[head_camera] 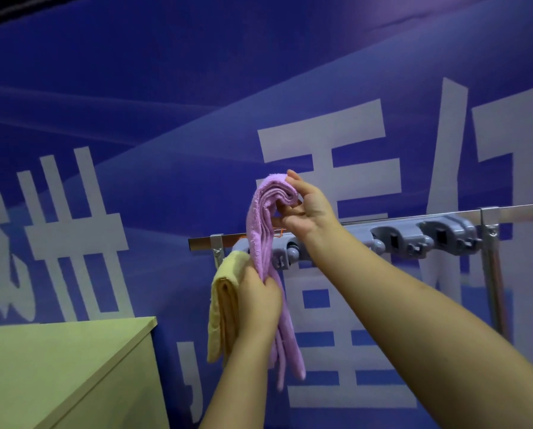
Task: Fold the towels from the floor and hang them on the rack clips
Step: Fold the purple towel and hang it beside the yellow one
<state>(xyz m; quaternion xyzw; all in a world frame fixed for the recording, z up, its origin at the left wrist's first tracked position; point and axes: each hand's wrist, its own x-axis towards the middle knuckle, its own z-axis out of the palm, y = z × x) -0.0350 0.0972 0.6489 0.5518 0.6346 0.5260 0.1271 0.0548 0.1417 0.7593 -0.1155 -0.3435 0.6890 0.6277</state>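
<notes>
- The rack (506,212) is a metal rail on steel posts, standing against a blue banner (135,103) printed with large white characters.
- A grey clip strip (414,238) runs along the rail, with several clips side by side.
- The purple towel (260,236) is folded into a long narrow band and held up in front of the left end of the rack, its top bent over above the rail and its tail hanging well below it.
- The right hand (305,205) is at the top of the purple towel, just above the rail; thumb and fingers pinch the folded layers at the bend.
- The left hand (259,300) is below the rail, fingers curled round the middle of the purple towel.
- A yellow towel (225,305), also folded, hangs from the left end of the rack, just behind the left hand; which clip holds it I cannot tell.
- A pale green cabinet (57,366) stands to the lower left of the rack, well apart from the towels.
</notes>
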